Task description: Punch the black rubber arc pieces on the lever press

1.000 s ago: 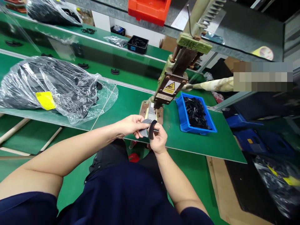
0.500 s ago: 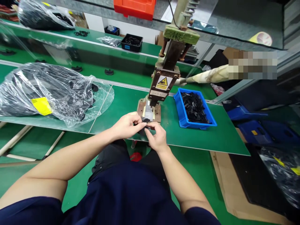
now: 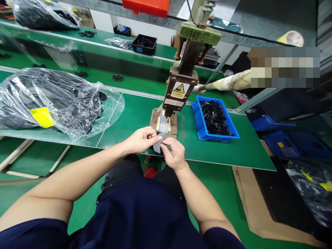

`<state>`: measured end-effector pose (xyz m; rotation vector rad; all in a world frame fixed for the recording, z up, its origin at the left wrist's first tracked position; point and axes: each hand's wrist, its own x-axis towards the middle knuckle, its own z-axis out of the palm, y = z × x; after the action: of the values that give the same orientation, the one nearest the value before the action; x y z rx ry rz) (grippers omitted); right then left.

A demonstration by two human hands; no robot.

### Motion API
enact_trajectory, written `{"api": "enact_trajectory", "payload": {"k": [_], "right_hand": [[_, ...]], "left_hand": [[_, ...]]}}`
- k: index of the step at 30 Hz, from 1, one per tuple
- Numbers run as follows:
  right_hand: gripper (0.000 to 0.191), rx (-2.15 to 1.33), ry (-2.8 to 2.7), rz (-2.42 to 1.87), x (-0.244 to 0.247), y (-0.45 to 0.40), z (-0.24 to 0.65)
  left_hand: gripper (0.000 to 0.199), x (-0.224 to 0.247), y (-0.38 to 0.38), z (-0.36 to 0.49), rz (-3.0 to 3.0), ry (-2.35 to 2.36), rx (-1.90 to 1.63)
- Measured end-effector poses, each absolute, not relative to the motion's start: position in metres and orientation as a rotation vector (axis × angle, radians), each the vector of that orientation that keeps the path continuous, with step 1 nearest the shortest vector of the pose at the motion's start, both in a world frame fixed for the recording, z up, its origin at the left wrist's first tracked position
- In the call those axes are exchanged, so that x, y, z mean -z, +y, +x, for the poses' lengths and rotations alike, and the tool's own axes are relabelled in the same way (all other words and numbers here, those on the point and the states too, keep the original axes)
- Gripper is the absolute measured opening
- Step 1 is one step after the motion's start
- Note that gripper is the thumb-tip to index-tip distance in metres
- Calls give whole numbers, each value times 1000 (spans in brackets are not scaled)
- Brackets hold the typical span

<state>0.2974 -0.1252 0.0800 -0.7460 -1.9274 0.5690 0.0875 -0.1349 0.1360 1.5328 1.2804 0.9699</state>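
Note:
A dark grey curved plastic part (image 3: 157, 146) is held just in front of the press base, near the bench's front edge. My left hand (image 3: 142, 139) pinches its upper left side between thumb and fingers. On its right side, my right hand (image 3: 174, 152) closes thumb and finger around the edge, where a small dark piece shows. My fingers hide much of both. Directly beyond my hands stands a bench press (image 3: 178, 88) with a yellow warning label, its ram over a metal fixture (image 3: 164, 125).
Right of the press, a blue bin (image 3: 198, 121) holds many small black pieces. A clear bag of dark curved parts (image 3: 59, 100) lies on the left of the green bench (image 3: 135, 107). Behind, several curved parts, including one dark part (image 3: 117, 78), lie on a green surface beyond a clear panel.
The grey part has turned between my fingers, so more of its lighter broad face shows. Both hands keep their pinch at nearly the same place. The view has shifted slightly.

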Motion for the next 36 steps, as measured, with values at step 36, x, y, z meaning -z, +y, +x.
{"api": "enact_trajectory", "payload": {"k": [36], "right_hand": [[35,-199,-1852,-1761,-102,5,505]], "left_hand": [[15,-32,42,18,922,1505,-1289]]}}
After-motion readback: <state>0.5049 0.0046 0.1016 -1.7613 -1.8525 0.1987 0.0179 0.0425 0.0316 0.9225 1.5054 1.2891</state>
